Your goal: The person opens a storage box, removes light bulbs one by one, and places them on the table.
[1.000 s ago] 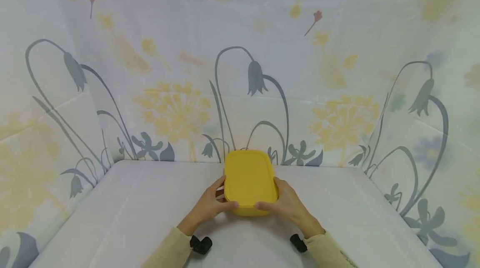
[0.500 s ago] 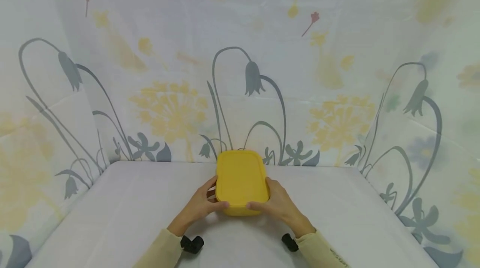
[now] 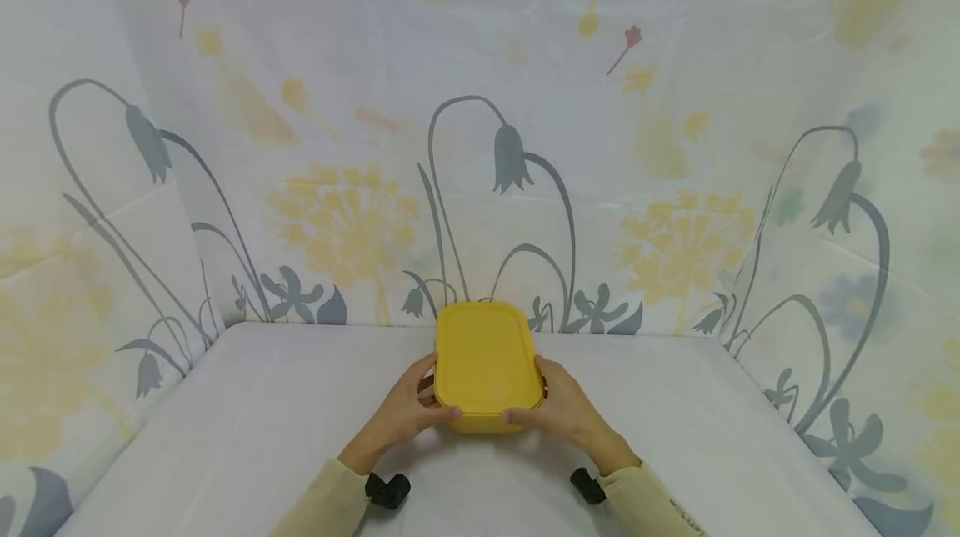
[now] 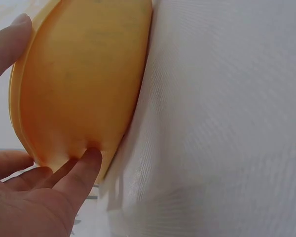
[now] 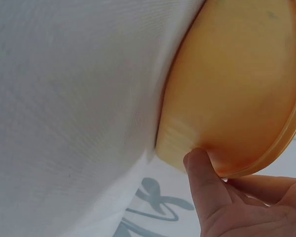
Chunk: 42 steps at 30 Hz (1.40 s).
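Observation:
A yellow lidded plastic food container with rounded corners sits on the white-covered table, its lid on. My left hand grips its left side, with the thumb at the near edge just under the lid. On the opposite side my right hand holds it the same way, thumb also at the near edge. The left wrist view shows fingertips pressed to the container's wall. From the right wrist, a fingertip touches the wall low down, near the base. What the container holds is hidden.
White cloth covers the table. A flower-printed curtain rises close behind the container and along both sides. Black wrist-camera mounts hang beneath the light sleeves.
The container and both hands have shifted slightly left against the curtain pattern, mostly in the first half second. The hold on the sides stays much the same.

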Tool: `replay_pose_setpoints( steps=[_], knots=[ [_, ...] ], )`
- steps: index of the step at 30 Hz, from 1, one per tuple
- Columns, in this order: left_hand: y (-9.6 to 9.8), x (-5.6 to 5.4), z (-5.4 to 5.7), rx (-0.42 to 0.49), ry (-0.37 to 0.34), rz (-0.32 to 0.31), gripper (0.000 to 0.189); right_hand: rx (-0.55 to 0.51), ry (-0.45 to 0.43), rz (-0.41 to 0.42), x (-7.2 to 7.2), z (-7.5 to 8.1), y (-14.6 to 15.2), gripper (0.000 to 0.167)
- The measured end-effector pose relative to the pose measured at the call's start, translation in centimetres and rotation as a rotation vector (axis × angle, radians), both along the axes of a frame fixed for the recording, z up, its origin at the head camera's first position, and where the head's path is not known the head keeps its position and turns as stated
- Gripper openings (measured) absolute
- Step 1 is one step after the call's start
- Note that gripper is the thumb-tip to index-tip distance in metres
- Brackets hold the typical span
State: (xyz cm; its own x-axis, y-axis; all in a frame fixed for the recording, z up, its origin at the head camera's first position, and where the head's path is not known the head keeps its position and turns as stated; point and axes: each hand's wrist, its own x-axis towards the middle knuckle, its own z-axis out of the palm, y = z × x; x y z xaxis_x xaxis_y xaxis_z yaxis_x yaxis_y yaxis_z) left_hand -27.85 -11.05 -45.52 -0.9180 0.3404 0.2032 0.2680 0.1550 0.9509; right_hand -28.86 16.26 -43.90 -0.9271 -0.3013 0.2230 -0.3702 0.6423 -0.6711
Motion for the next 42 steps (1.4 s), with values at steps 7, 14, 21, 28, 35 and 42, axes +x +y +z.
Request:
replay_pose_setpoints(
  steps=[7, 14, 21, 28, 35, 42],
  knots=[
    [0.12, 0.3, 0.03, 0.002, 0.004, -0.001, 0.098, 0.007, 0.014, -0.002, 0.11, 0.06, -0.04, 0.1],
    [0.03, 0.12, 0.03, 0.001, 0.009, -0.01, 0.099, 0.007, 0.026, -0.01, 0.17, 0.12, -0.09, 0.105],
    [0.04, 0.06, 0.19, -0.016, 0.016, -0.005, 0.099, 0.012, 0.014, -0.029, 0.36, 0.11, -0.07, 0.111],
    [0.01, 0.03, 0.16, -0.002, 0.009, -0.016, 0.099, 0.016, 0.023, -0.032, 0.39, 0.11, -0.12, 0.11],
    [0.0, -0.03, 0.14, -0.022, 0.034, -0.007, 0.097, 0.012, 0.046, -0.032, 0.43, 0.19, -0.17, 0.107],
    [0.05, 0.08, 0.48, -0.052, 0.053, 0.028, 0.095, 0.025, 0.063, -0.033, 0.51, 0.31, -0.19, 0.106]
  ],
)
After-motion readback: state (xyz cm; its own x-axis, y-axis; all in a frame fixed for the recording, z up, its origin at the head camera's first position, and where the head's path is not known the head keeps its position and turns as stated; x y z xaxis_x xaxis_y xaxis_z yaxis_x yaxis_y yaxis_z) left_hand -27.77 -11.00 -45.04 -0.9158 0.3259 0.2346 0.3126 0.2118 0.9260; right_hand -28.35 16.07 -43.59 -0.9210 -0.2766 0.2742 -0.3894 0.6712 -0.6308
